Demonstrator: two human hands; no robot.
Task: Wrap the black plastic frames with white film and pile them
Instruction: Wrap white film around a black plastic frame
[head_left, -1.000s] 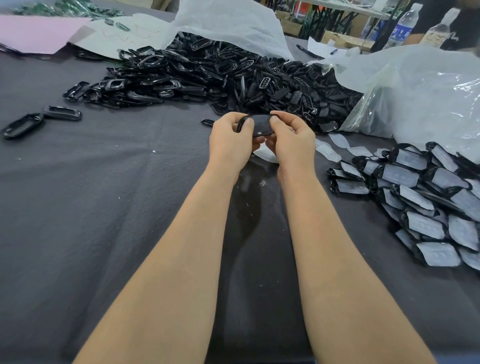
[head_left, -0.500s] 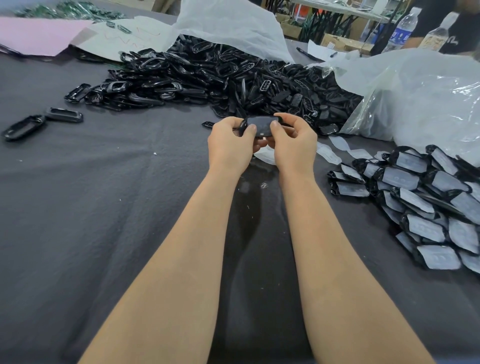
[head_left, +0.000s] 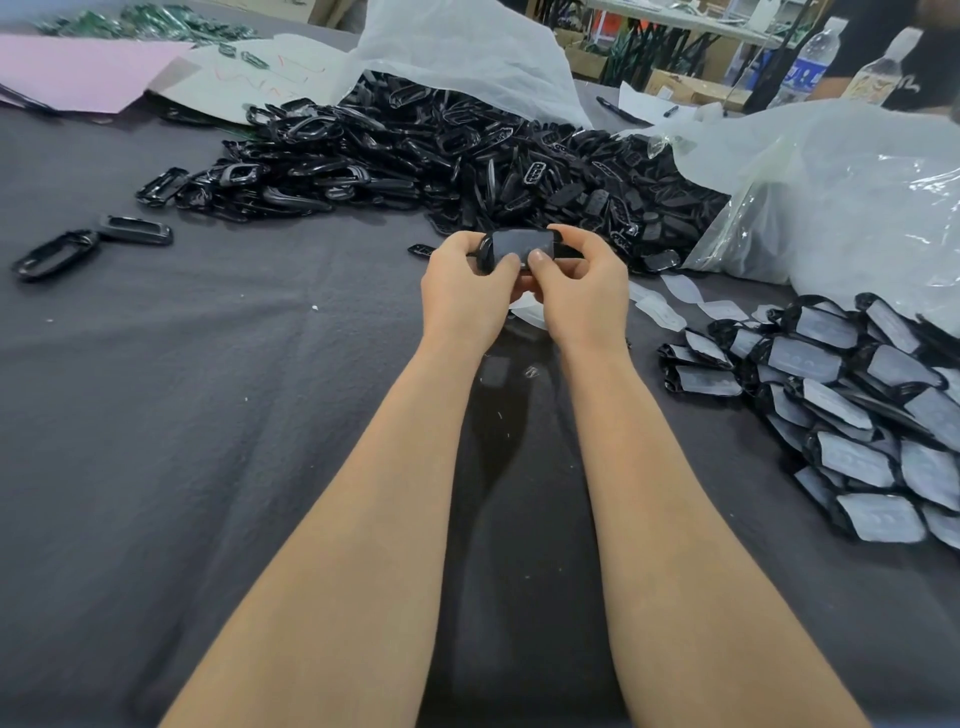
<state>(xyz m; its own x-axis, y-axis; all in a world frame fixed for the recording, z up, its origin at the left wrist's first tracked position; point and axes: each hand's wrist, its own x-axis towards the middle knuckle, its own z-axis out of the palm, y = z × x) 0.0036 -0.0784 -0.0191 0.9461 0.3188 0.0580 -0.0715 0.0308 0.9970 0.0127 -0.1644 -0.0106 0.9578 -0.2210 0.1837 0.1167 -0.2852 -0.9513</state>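
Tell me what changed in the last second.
The frame was turned so its broad face looks toward the camera; both thumbs now press along its lower edge. Left hand and right hand kept their grip; the bare-frame pile and wrapped pile stayed put.

A dark cloth-covered table (head_left: 182, 415) bears loose black frames (head_left: 441, 156) and wrapped frames (head_left: 857, 415).

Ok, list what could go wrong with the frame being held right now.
1. The left hand and right hand pinch the frame only by its ends; a slip could drop it into the unwrapped heap just behind.
2. Both thumbs press on its covered face, which may crease or shift.
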